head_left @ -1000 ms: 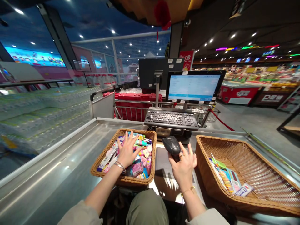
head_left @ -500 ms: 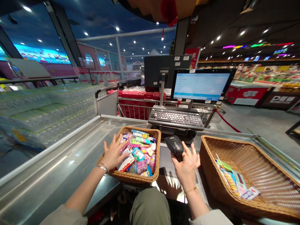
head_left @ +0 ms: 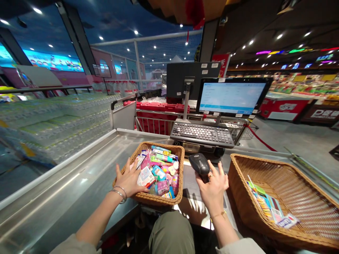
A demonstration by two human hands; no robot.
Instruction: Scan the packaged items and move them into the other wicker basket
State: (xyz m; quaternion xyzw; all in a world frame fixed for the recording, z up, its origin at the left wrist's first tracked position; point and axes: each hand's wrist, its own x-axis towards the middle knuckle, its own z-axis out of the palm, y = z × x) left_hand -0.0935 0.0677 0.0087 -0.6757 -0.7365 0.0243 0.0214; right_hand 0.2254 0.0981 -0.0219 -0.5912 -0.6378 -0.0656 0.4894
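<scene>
In the head view, lower left of centre, the left hand (head_left: 129, 181) is at the basket (head_left: 181, 181), fingers spread beside a box (head_left: 146, 177) inside; picking seems in hand, calling for closed fingers. Right of centre, the right hand (head_left: 212, 187) grips the scanner (head_left: 199, 163).

A white "P" (head_left: 317, 113) begins otherwise unclear lettering (head_left: 327, 113) on the brown panel (head_left: 323, 119) at right.

A plain pale grey-beige fabric left sleeve (head_left: 74, 245) shows toward seven o'clock, its matching right sleeve (head_left: 240, 247) toward five. Slim round silver metal bangles (head_left: 122, 194) circle the left wrist. The right wrist wears a thin gold-coloured bracelet (head_left: 220, 214); a gold-coloured ring (head_left: 210, 176) bands one finger. At six, olive-green fabric trousers (head_left: 172, 233).
</scene>
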